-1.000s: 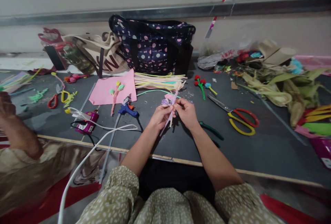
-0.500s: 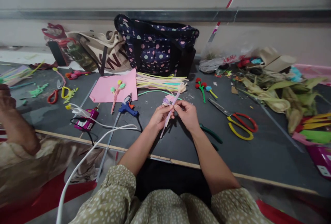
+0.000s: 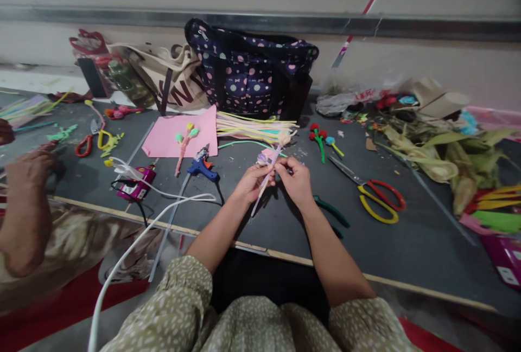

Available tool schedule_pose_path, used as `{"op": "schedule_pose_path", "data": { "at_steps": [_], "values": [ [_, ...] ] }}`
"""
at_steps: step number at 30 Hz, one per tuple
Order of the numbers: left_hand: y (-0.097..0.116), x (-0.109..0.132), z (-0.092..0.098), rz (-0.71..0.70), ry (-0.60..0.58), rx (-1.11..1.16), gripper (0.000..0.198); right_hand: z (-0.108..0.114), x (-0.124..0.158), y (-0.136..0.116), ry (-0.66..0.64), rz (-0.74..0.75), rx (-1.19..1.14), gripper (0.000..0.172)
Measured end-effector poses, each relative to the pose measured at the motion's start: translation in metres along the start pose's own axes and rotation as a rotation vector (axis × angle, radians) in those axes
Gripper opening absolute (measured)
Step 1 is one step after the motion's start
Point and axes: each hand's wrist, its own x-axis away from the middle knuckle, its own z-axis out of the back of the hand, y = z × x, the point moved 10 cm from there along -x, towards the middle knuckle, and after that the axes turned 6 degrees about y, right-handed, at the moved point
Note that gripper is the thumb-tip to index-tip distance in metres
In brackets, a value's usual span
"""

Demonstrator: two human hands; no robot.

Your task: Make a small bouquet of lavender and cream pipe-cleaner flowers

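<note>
My left hand (image 3: pixel 253 183) is closed around the lilac stem of a pipe cleaner flower (image 3: pixel 284 136), which has a cream head at its upper end. Lower on the stem, by my fingertips, sits a smaller purple and pink bloom (image 3: pixel 264 158). My right hand (image 3: pixel 294 178) pinches the same stem from the other side, its fingers partly hidden behind the thumb. Green-handled pliers (image 3: pixel 334 211) lie beside my right wrist. To the left rests a blue glue gun (image 3: pixel 203 170). Behind my hands lies a bundle of pastel pipe cleaners (image 3: pixel 252 126).
Scissors (image 3: pixel 380 200) lie on the right, near dried corn husks (image 3: pixel 439 151). A pink sheet (image 3: pixel 163 135) bears a pipe cleaner sprig (image 3: pixel 185 146). A white cable (image 3: pixel 134 249) crosses the table's front edge. At left is a co-worker's hand (image 3: pixel 32 170). A polka-dot bag (image 3: pixel 248 75) stands behind.
My hands stay nearly in place, with the flower held at almost the same angle. At the left, more of the co-worker's arms has come into view over the table. The view has shifted slightly.
</note>
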Motion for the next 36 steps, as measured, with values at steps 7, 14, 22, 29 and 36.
{"op": "schedule_pose_path", "data": {
  "at_steps": [7, 14, 22, 29, 36],
  "values": [
    [0.007, 0.0, 0.009, -0.064, 0.115, 0.052, 0.019, 0.008, -0.004, 0.026, -0.069, -0.23, -0.114, 0.037],
    [0.003, -0.001, 0.004, -0.032, 0.067, 0.057, 0.013, -0.007, 0.001, 0.036, -0.093, -0.4, -0.317, 0.037],
    [-0.007, -0.004, 0.007, -0.047, 0.069, -0.071, 0.023, -0.02, 0.006, 0.043, -0.013, -0.497, -0.574, 0.036],
    [0.002, 0.002, 0.001, -0.216, 0.081, -0.244, 0.037, -0.007, 0.002, 0.044, 0.081, -0.385, -0.393, 0.034],
    [0.017, 0.004, -0.007, -0.435, 0.055, -0.4, 0.033, -0.009, 0.003, 0.047, 0.091, -0.434, -0.485, 0.027]
  ]
}}
